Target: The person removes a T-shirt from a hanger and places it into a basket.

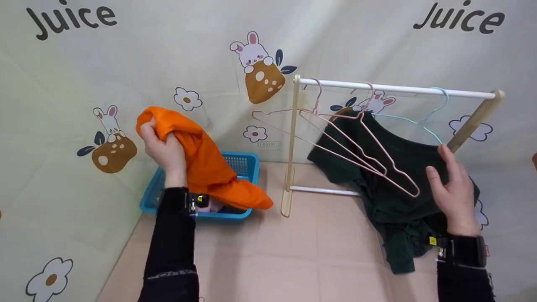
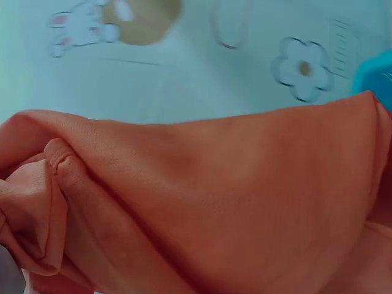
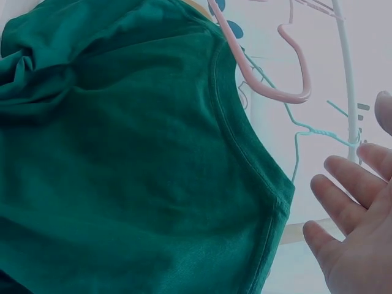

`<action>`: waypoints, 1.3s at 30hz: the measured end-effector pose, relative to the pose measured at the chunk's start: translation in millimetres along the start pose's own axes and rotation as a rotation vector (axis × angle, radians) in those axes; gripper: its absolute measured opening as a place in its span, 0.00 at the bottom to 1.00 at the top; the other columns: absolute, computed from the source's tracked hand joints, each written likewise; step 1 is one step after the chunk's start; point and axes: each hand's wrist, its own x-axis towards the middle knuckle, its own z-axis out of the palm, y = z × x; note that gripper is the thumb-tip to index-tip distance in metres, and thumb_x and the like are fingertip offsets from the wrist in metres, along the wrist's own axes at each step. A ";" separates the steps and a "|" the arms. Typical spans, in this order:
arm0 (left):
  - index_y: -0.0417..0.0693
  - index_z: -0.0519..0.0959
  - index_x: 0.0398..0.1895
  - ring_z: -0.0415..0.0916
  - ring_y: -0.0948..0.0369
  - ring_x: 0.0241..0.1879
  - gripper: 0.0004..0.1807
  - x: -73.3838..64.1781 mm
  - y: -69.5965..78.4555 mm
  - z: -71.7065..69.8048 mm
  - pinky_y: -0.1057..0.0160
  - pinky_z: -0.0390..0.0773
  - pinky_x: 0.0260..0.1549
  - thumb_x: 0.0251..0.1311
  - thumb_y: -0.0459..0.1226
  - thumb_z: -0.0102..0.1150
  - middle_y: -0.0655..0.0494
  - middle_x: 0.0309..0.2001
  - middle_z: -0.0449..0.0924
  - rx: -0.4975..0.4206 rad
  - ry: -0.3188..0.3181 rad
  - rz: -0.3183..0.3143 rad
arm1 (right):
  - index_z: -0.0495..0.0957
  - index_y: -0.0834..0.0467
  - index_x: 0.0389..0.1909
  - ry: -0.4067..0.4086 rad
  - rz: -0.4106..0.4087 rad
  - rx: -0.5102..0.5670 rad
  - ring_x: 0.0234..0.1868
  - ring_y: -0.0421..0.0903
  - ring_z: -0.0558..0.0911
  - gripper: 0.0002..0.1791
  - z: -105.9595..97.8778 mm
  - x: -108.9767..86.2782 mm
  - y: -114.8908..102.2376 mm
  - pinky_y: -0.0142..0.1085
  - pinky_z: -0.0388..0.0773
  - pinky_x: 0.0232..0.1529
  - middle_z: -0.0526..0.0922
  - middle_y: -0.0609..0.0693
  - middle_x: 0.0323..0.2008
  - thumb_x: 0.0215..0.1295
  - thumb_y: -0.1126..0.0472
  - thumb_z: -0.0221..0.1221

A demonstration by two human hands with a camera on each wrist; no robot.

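Note:
My left hand [image 1: 163, 153] grips a bunched orange garment [image 1: 209, 167], which hangs down over a blue basket [image 1: 254, 167]. Orange fabric [image 2: 233, 190] fills most of the left wrist view, and the fingers holding it are mostly hidden there. A dark green shirt [image 1: 390, 207] hangs on a light blue hanger [image 1: 423, 123] from the rack. Beside the shirt's right shoulder is my right hand [image 1: 455, 193]. In the right wrist view its spread fingers [image 3: 343, 205] are apart from the green shirt [image 3: 141, 165] and hold nothing.
The small clothes rack has a white top rail [image 1: 402, 87] and wooden posts [image 1: 292, 138]. Two pink hangers hang left of the blue one, partly in front of the shirt. More cloth lies in the basket. A printed curtain [image 1: 201, 50] stands behind everything.

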 end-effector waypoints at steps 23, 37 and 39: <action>0.43 0.74 0.57 0.73 0.47 0.48 0.20 -118.7 -132.5 -20.2 0.47 0.72 0.57 0.64 0.38 0.64 0.45 0.50 0.79 0.651 -1.212 0.031 | 0.51 0.46 0.79 -0.056 0.078 -0.021 0.74 0.61 0.55 0.34 -6.2 2.8 2.0 0.62 0.45 0.71 0.56 0.53 0.76 0.76 0.54 0.50; 0.50 0.76 0.65 0.48 0.34 0.72 0.29 -139.6 -126.8 -12.0 0.35 0.43 0.68 0.75 0.55 0.39 0.41 0.71 0.64 1.009 -1.435 0.006 | 0.53 0.52 0.78 -0.073 0.012 -0.070 0.72 0.65 0.58 0.33 -0.4 30.8 -1.3 0.64 0.47 0.70 0.59 0.60 0.74 0.76 0.55 0.52; 0.48 0.77 0.65 0.48 0.35 0.72 0.29 -140.3 -126.6 -11.7 0.35 0.42 0.69 0.75 0.55 0.39 0.42 0.70 0.65 1.003 -1.431 0.001 | 0.52 0.52 0.78 -0.087 0.024 -0.080 0.72 0.65 0.57 0.34 0.0 37.7 -2.3 0.64 0.48 0.69 0.59 0.61 0.74 0.76 0.54 0.51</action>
